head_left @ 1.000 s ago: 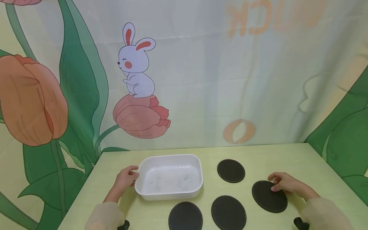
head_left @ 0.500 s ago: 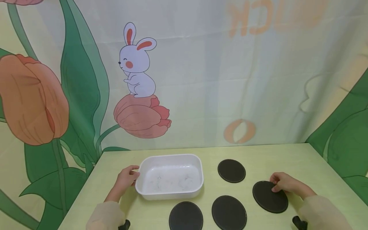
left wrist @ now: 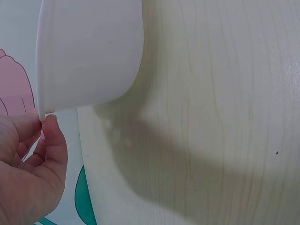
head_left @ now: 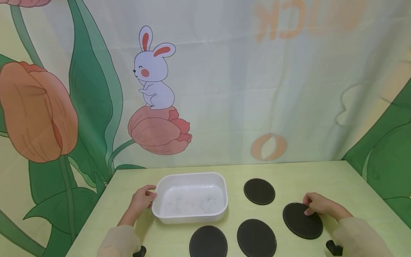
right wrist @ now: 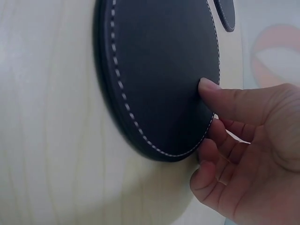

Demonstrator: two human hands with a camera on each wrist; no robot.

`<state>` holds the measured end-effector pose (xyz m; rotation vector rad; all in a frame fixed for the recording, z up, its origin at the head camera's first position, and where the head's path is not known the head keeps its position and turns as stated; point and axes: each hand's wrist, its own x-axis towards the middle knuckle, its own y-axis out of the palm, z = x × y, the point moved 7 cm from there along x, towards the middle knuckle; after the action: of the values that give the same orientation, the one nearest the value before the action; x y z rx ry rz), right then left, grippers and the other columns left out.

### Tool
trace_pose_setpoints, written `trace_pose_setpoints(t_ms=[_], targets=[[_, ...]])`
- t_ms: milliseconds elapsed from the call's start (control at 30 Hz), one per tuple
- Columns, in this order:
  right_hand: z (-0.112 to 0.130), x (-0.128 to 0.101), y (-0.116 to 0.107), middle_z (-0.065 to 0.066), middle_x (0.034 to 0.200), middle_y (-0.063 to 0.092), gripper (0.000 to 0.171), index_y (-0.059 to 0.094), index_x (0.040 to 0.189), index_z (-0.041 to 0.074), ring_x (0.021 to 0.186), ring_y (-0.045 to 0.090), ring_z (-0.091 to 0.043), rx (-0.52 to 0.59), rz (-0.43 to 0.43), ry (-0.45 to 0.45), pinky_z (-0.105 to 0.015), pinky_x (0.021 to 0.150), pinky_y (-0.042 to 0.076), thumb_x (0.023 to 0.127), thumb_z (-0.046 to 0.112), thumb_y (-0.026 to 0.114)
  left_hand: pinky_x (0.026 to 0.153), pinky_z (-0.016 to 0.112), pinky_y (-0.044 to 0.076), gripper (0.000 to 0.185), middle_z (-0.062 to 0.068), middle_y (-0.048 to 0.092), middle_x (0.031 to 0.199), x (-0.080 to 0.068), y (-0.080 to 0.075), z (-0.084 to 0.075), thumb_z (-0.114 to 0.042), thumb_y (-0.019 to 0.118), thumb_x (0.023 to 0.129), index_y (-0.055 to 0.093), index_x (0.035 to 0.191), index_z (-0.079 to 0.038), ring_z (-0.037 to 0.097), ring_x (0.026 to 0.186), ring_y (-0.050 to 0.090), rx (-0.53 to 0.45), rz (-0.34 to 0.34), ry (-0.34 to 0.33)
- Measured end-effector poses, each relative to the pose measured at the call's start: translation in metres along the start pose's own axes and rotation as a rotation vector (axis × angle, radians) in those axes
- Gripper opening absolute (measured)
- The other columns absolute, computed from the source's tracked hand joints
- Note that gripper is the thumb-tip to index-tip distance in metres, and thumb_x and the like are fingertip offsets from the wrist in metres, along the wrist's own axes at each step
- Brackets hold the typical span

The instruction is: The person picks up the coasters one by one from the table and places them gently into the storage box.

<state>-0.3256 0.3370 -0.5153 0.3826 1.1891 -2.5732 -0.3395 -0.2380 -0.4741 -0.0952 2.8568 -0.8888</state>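
We see three black round mats lying apart on the pale wooden table, with a rabbit-and-tulip backdrop hanging at the far edge.

Left hand: your fingertips sit behind the white tray's left rim in the head view, so that view does not show you the grip.
Tray in the left wrist view: only one corner shows at the upper left; the frame's top edge cuts the rest.
Right hand: its fingers under the coaster's far edge are hidden from you.
Coaster, right wrist view: the top edge crops it, and its near rim is blurred.
Bottom coaster: the lower frame edge cuts it.
Black objects at your wrists: partly cropped, too small to identify.
Mirrored orange lettering: cut at the top, faint, unreadable.
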Motion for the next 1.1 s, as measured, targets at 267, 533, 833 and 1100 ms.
trace_pose_setpoints(t_ms=[267, 533, 833, 1100], targets=[[0.004, -0.006, -0.003, -0.005, 0.073, 0.04, 0.024, 0.042, 0.08, 0.0, 0.061, 0.039, -0.017, 0.023, 0.021, -0.025, -0.026, 0.051, 0.032, 0.068, -0.006, 0.062, 0.058, 0.026, 0.049, 0.033, 0.019, 0.057, 0.096, 0.003, 0.002, 0.004, -0.006, 0.051, 0.087, 0.048, 0.119, 0.001, 0.021, 0.076, 0.057, 0.009, 0.002, -0.017], [0.009, -0.017, -0.012, -0.008, 0.08, 0.041, 0.02, 0.045, 0.091, 0.002, 0.057, 0.038, -0.016, 0.086, 0.066, 0.021, -0.023, 0.045, 0.032, 0.075, -0.006, 0.052, 0.059, 0.026, 0.049, 0.033, 0.019, 0.056, 0.096, 0.0, 0.0, 0.001, -0.006, 0.051, 0.087, 0.048, 0.119, 0.001, 0.021, 0.076, 0.057, 0.015, 0.002, -0.014], [0.008, -0.026, -0.018, -0.007, 0.081, 0.042, 0.029, 0.048, 0.099, 0.002, 0.067, 0.043, -0.018, 0.183, 0.141, 0.042, -0.027, 0.049, 0.037, 0.071, -0.007, 0.042, 0.06, 0.026, 0.049, 0.033, 0.019, 0.056, 0.098, 0.002, 0.001, 0.001, -0.006, 0.05, 0.088, 0.047, 0.12, 0.0, 0.021, 0.078, 0.057, 0.022, 0.006, -0.028], [0.019, -0.032, -0.023, -0.004, 0.078, 0.041, 0.031, 0.047, 0.101, 0.0, 0.067, 0.043, -0.016, 0.277, 0.249, -0.061, -0.028, 0.05, 0.04, 0.071, -0.006, 0.045, 0.06, 0.026, 0.049, 0.033, 0.019, 0.056, 0.098, 0.001, 0.001, 0.001, -0.007, 0.05, 0.088, 0.047, 0.12, 0.0, 0.019, 0.076, 0.056, 0.029, 0.008, -0.035]])
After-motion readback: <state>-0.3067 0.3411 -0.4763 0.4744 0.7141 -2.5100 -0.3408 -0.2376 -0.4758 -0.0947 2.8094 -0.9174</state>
